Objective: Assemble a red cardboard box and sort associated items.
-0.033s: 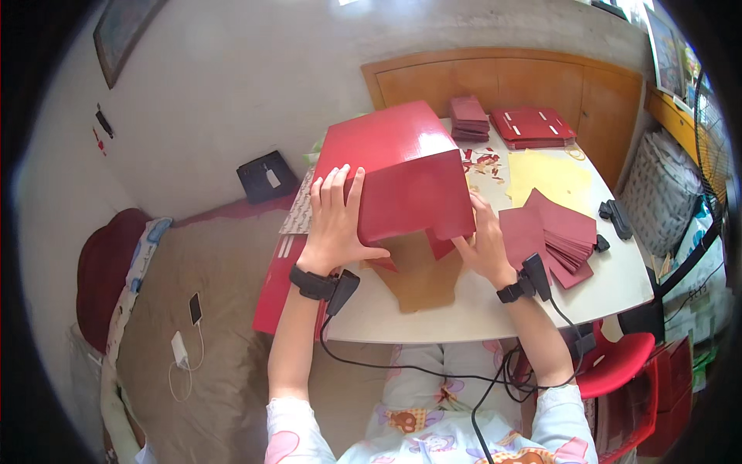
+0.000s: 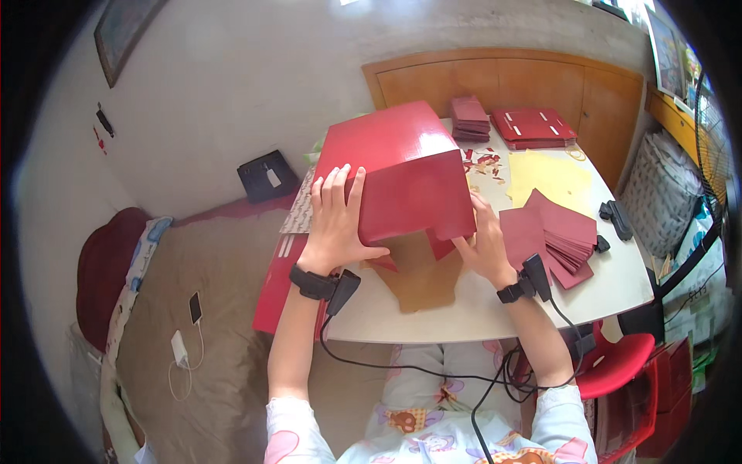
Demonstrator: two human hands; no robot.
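Observation:
A glossy red cardboard box [image 2: 410, 193] stands partly folded on the white table, its smooth outer faces up and toward me. From its near lower edge a brown inner flap [image 2: 421, 282] spreads over the tabletop, with small red side flaps beside it. My left hand [image 2: 336, 216] grips the box's left side, fingers up along the front face and thumb beneath the lower edge. At the right lower corner my right hand [image 2: 487, 240] holds the box, fingers along its side and thumb by a red flap [image 2: 440, 244]. Some of the right fingers are hidden behind the box.
Dark red cards [image 2: 560, 236] lie fanned right of the box, below a yellow sheet [image 2: 549, 178]. Red scraps [image 2: 483, 161], a stack of red pieces [image 2: 469, 117] and flat red panels [image 2: 533, 125] fill the far side. Black cables [image 2: 417, 374] run from my wrist straps across my lap.

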